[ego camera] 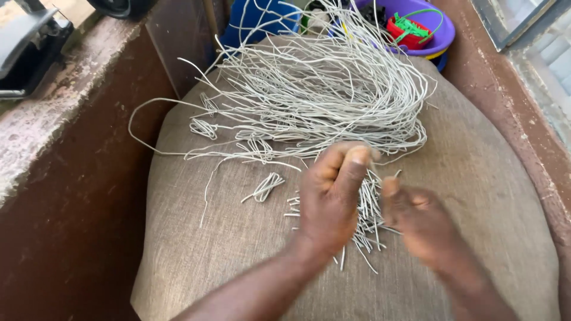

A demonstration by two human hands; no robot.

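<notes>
Hands, two: left hand [333, 190] fisted on pale cord strands [369, 208], right hand [419, 217] pinching them.

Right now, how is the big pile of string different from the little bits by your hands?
The big tangle of cord has long strands, looped and curved; the short cut pieces are short and mostly straight. The tangle lies farther up the burlap sack, while the cut pieces lie between the left hand and right hand. The tangle is much larger. Both are the same pale grey cord.
</notes>
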